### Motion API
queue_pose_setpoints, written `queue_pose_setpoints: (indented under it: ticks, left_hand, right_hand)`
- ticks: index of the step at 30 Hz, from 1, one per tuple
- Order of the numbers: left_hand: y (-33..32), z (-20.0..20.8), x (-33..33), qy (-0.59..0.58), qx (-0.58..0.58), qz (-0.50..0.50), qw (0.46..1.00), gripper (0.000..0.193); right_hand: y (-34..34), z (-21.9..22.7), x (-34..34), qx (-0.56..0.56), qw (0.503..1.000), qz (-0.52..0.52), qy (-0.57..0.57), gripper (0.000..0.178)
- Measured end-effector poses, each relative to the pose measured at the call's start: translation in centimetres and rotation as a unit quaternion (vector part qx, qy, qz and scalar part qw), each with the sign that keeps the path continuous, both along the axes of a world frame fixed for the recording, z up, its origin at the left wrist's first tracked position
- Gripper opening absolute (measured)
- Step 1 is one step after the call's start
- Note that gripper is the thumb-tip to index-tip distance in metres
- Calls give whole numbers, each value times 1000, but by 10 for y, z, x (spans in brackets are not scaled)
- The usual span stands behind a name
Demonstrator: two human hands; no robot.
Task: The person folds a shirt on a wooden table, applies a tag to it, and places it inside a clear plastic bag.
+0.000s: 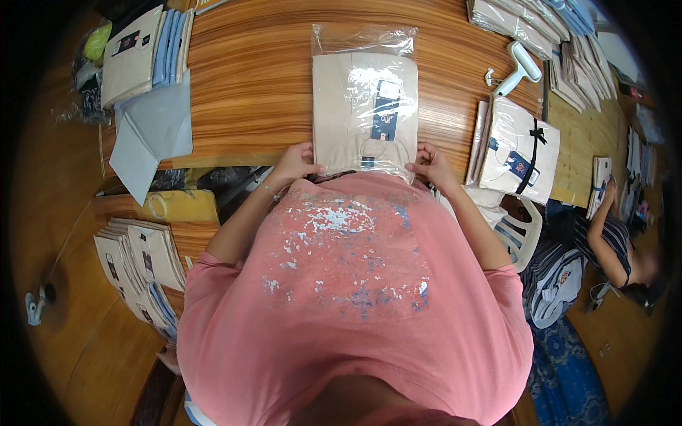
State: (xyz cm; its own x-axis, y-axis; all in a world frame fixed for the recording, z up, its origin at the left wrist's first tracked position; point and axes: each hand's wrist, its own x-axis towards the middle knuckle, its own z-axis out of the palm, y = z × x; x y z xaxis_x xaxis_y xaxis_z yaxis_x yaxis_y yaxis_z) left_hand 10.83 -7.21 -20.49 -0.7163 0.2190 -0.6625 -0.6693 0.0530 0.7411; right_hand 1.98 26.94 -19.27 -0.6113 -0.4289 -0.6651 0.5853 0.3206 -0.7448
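A folded beige garment [355,106] with a dark blue tag lies inside a clear plastic bag [364,39] on the wooden table [249,78], straight in front of me. My left hand [297,162] grips the near left corner of the bag and my right hand [431,163] grips the near right corner. The bag's open flap sticks out past the garment on the far side. My pink shirt hides the near edge of the package.
A stack of bagged beige garments [517,153] sits to the right, with a white handheld tool [518,67] behind it. More stacks lie at the far right [540,21], far left [138,53] and lower left [138,263]. Another person [618,241] sits at the right.
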Motion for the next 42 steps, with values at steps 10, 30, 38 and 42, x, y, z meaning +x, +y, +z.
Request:
queue_pose_setpoints:
  ticks: [10, 30, 38, 42]
  left_hand:
    - [-9, -11, -1, 15, -23, -32, 999, 26]
    - [-9, 3, -8, -23, 49, -28, 998, 38]
    - [16, 42, -93, 466, -518, -80, 713, 47]
    - [20, 47, -97, 357, -417, -282, 786, 38]
  right_hand:
    - [3, -8, -4, -2, 999, 35, 26, 28]
    - [-19, 11, -2, 40, 999, -10, -31, 9]
    - [-69, 8, -74, -113, 976, -182, 42, 18]
    - [-67, -2, -80, -113, 982, -152, 25, 27]
